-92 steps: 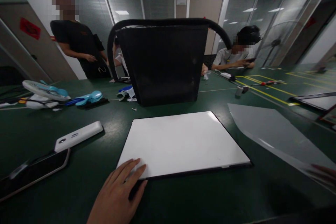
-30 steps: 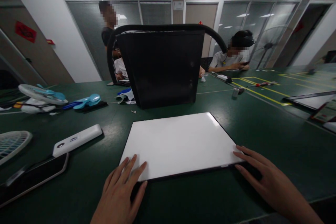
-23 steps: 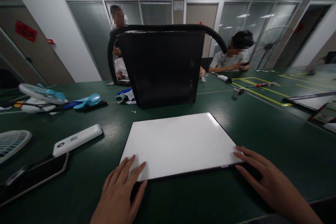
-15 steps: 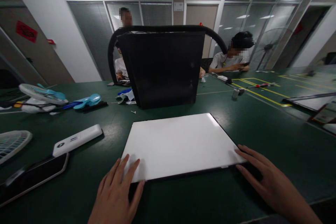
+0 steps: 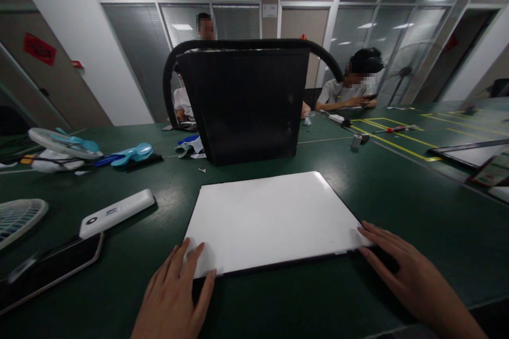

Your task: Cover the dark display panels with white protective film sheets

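Note:
A flat white panel with a thin dark edge (image 5: 270, 217) lies on the dark green table (image 5: 397, 190) in front of me. My left hand (image 5: 175, 296) rests at its near left corner, fingers stretched out and fingertips on the white surface. My right hand (image 5: 401, 275) lies flat at the near right corner, fingers spread, fingertips touching the panel's edge. Neither hand holds anything.
A tall black box with a curved black handle (image 5: 246, 100) stands just behind the panel. To the left lie a white device (image 5: 117, 212), a dark phone (image 5: 51, 270), a white fan grille (image 5: 16, 217) and light blue fan parts (image 5: 131, 152). Two people are beyond the box. More panels (image 5: 473, 153) sit far right.
The clear sheet at the right is gone and my right hand has come onto the panel's right corner. My left hand slid slightly back toward me. The standing person walked right behind the box.

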Demonstrator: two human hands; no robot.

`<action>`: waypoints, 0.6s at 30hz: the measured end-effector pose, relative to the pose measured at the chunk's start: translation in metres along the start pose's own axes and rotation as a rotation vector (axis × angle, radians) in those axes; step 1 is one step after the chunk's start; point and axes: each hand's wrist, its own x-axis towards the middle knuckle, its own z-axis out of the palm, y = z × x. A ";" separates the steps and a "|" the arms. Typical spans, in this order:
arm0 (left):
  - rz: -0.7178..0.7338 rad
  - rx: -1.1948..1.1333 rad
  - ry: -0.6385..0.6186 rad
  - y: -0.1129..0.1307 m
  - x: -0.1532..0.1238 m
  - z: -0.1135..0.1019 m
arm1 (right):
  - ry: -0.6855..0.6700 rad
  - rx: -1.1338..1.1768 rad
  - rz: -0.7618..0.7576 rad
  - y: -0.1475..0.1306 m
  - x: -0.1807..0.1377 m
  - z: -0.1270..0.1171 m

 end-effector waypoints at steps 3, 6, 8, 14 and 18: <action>-0.012 0.013 -0.006 0.000 -0.001 -0.001 | -0.001 0.003 0.009 -0.002 0.001 -0.001; -0.043 0.075 0.047 0.000 -0.002 -0.002 | 0.023 0.009 0.052 -0.003 0.002 -0.003; -0.064 0.115 0.074 0.001 -0.004 -0.001 | 0.027 0.012 0.090 -0.005 0.003 -0.005; -0.038 0.078 0.054 -0.005 -0.004 0.004 | 0.004 0.085 0.189 -0.015 0.004 -0.006; -0.079 -0.123 -0.018 -0.017 -0.001 0.004 | 0.023 0.148 0.278 -0.029 0.004 -0.002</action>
